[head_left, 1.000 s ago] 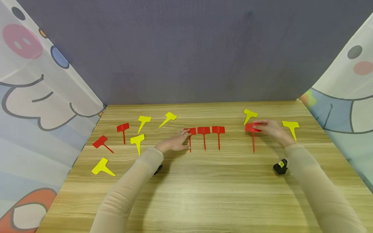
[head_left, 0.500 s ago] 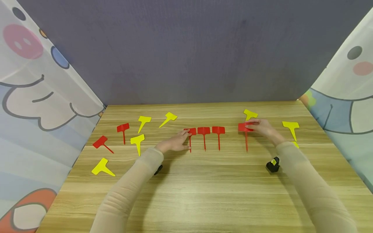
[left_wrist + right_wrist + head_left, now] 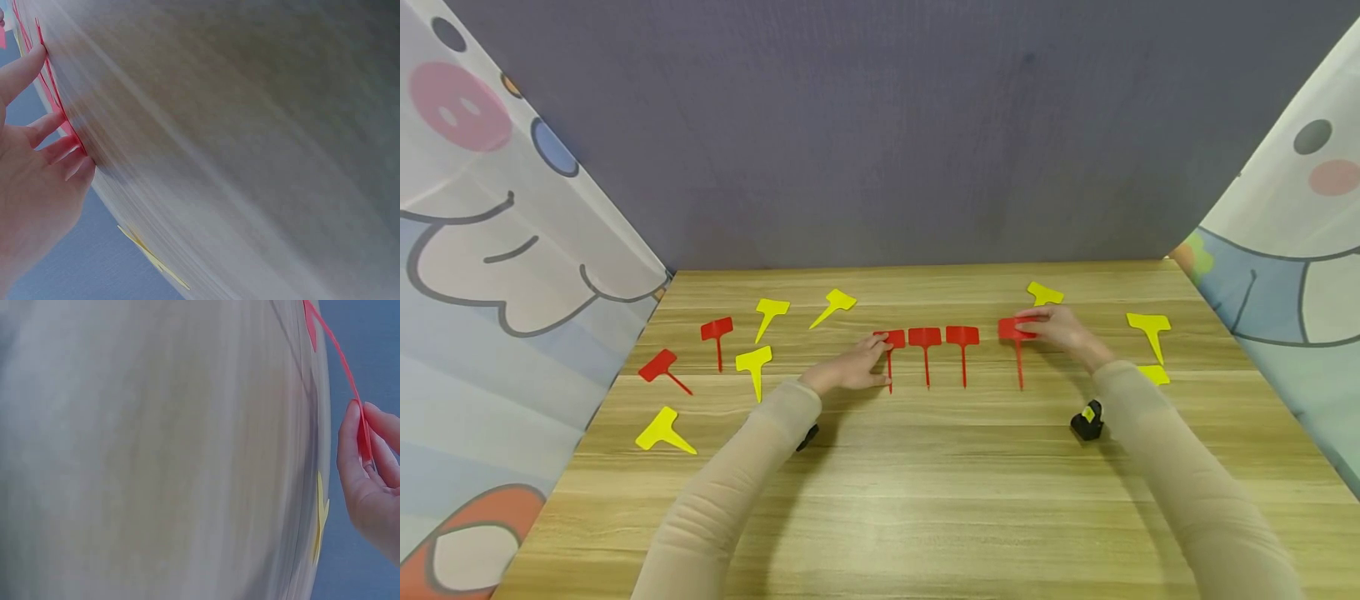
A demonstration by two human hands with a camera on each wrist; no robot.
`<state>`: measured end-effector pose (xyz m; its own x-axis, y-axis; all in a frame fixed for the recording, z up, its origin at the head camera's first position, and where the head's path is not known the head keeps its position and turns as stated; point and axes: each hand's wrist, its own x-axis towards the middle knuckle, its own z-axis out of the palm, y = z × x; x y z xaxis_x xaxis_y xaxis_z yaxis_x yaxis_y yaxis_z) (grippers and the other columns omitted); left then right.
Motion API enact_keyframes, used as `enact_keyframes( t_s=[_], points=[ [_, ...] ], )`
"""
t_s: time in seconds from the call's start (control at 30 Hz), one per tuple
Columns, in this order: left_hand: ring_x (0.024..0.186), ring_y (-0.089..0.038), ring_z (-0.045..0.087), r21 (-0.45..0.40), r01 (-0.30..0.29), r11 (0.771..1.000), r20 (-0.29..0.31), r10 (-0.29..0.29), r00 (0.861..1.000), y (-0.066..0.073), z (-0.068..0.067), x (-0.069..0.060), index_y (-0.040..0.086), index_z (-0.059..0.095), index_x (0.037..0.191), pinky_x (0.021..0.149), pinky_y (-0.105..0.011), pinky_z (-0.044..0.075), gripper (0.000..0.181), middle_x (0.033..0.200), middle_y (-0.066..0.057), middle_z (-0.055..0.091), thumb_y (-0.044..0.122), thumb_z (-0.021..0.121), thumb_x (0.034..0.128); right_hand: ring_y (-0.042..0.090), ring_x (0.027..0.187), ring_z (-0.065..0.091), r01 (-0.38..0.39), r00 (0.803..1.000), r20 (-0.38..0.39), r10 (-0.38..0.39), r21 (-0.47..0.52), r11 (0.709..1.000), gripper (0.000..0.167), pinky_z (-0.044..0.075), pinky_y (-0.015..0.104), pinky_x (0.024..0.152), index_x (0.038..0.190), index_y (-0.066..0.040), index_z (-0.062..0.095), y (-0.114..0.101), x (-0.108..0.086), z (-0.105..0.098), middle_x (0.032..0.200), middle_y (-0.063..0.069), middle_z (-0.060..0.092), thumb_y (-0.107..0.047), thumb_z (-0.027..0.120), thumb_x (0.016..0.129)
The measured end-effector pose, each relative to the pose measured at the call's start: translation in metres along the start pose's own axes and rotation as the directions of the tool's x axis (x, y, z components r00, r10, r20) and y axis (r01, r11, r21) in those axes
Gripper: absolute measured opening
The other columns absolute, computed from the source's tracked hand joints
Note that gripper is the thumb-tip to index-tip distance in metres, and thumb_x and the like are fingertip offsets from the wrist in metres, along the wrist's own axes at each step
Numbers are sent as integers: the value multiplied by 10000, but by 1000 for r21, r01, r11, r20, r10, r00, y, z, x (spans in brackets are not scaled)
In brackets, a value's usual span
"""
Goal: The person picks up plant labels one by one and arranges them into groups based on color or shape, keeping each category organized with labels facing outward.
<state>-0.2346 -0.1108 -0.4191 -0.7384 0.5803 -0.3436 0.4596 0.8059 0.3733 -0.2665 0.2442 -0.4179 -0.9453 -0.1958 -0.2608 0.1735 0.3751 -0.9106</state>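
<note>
In the head view my right hand [image 3: 1060, 327] pinches the flat head of a red T-shaped plant label [image 3: 1011, 328], its stem pointing toward me. The right wrist view shows this red label [image 3: 365, 440] between thumb and fingers, raised off the table. My left hand [image 3: 853, 367] rests with spread, fairly straight fingers on another red plant label [image 3: 897, 337], partly covering it. Two more red labels, one in the middle [image 3: 924, 336] and one to its right [image 3: 962, 335], lie beside it in a row, stems toward me.
On the wooden table [image 3: 887, 500], several yellow labels lie scattered left, including one near the edge [image 3: 664, 429], with two red labels, one tilted [image 3: 658, 365]. More yellow labels lie right, one beyond my right hand [image 3: 1045, 292]. A grey panel [image 3: 880, 133] stands behind.
My right hand has moved left with the red plant label, toward the row, uncovering part of a yellow label near the right sleeve. The left hand has stayed in place.
</note>
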Motion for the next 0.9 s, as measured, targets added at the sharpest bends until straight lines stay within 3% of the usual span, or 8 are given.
enact_keyframes(
  t_s=[0.6,0.9],
  points=[
    [1343,-276,26,3,4,1000,5,-5,1000,-1,1,0,56,199,1402,1076,-424,108,658,1477,-103,55,335,507,892,-5,737,588,-25,998,54,22,60,998,445,502,229,727,1229,138,420,-2,9,11,846,-81,615,-40,567,847],
    [1343,-276,18,-19,-5,1000,3,5,1000,-2,1,1,38,208,1397,1078,-415,94,653,1476,-108,55,322,508,892,27,711,597,-31,999,35,32,-4,999,416,506,224,693,1204,105,474,-2,13,14,1067,153,601,-53,589,837]
  ],
)
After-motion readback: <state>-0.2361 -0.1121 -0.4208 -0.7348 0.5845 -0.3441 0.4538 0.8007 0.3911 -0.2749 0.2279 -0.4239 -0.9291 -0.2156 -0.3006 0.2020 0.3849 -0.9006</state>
